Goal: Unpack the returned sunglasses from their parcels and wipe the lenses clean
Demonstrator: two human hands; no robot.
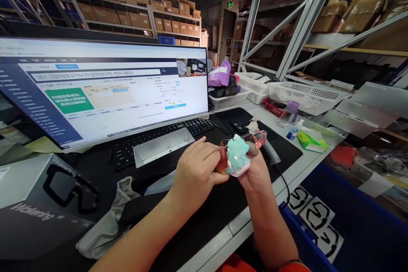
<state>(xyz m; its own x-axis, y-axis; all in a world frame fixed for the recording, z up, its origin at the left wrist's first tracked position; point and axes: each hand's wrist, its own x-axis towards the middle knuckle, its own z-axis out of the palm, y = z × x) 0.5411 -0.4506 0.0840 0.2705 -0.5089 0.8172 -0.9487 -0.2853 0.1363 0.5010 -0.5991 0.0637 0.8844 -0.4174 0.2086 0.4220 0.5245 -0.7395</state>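
Note:
In the head view, my left hand (197,168) pinches one side of a pair of glasses with reddish tinted lenses (222,159), just above the desk's black mat. My right hand (256,172) is closed around the other side from below. A crumpled teal cloth (237,155), with a whitish lower edge, is bunched between the hands and covers much of the glasses. A red, curved end piece (260,139) sticks out above my right hand. Some of the right fingers are hidden behind the cloth.
A monitor (127,93) and keyboard (197,127) stand behind an open silver box (164,148). A printed goggles box (47,208) and grey fabric pouch (111,216) lie left. A mouse (237,126), a handheld scanner (270,153) and white baskets (306,97) are right.

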